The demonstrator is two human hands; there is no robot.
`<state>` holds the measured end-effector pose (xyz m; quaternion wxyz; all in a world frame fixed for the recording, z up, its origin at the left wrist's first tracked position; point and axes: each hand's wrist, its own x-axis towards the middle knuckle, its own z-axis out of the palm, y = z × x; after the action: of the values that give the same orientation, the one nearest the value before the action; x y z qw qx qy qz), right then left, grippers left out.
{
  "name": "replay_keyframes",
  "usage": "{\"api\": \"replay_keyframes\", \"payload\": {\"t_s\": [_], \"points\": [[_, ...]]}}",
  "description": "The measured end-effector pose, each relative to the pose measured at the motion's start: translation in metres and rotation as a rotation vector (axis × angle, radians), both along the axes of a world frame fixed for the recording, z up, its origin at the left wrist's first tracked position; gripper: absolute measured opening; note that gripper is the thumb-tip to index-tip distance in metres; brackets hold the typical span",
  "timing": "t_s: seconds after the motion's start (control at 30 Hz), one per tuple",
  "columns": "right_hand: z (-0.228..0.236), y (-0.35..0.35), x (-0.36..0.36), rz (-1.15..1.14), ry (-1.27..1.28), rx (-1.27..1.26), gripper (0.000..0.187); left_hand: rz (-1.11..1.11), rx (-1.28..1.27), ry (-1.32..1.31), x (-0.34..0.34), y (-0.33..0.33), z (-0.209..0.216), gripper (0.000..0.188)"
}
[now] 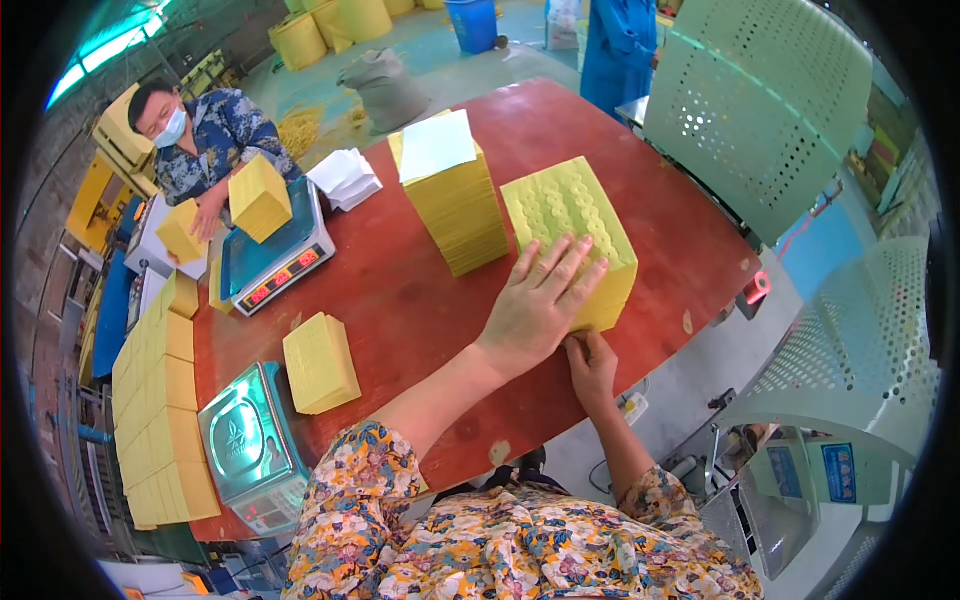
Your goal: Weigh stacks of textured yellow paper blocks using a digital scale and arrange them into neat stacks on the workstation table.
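Note:
A tall block of stacked yellow paper sheets [565, 200] stands on the red table, its top sheet marked with rows of scalloped cut-outs. My left hand [545, 295] lies flat on the near part of that top, fingers stretched out. Just below, at the block's near bottom corner, my right hand [592, 368] is closed with its fingers curled in; what they pinch, if anything, is hidden. Left of the block rises another yellow paper stack [455, 215], with a white sheet [437, 146] on top.
A small yellow stack [320, 363] lies near a shiny scale [250, 430]. Yellow bundles [160, 400] line the red table's [400, 320] left edge. Across, a masked person [215, 145] handles yellow blocks by a digital scale [275, 255]. Perforated green panels [760, 110] stand at right.

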<state>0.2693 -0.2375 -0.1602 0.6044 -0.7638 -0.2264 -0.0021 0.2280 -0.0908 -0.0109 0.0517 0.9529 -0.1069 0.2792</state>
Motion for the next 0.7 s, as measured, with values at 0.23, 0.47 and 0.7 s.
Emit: {"api": "replay_keyframes", "payload": {"t_s": [0.23, 0.47, 0.7], "points": [[0.008, 0.003, -0.002, 0.017, 0.143, 0.05, 0.01, 0.01, -0.011, 0.012, 0.001, 0.002, 0.001, 0.073], [-0.011, 0.009, 0.016, -0.012, 0.186, 0.058, 0.012, -0.004, -0.095, 0.045, 0.007, 0.0, 0.009, 0.073], [-0.01, 0.055, 0.08, 0.012, 0.181, 0.03, 0.019, 0.092, -0.009, -0.034, 0.072, 0.037, 0.009, 0.07]]}}
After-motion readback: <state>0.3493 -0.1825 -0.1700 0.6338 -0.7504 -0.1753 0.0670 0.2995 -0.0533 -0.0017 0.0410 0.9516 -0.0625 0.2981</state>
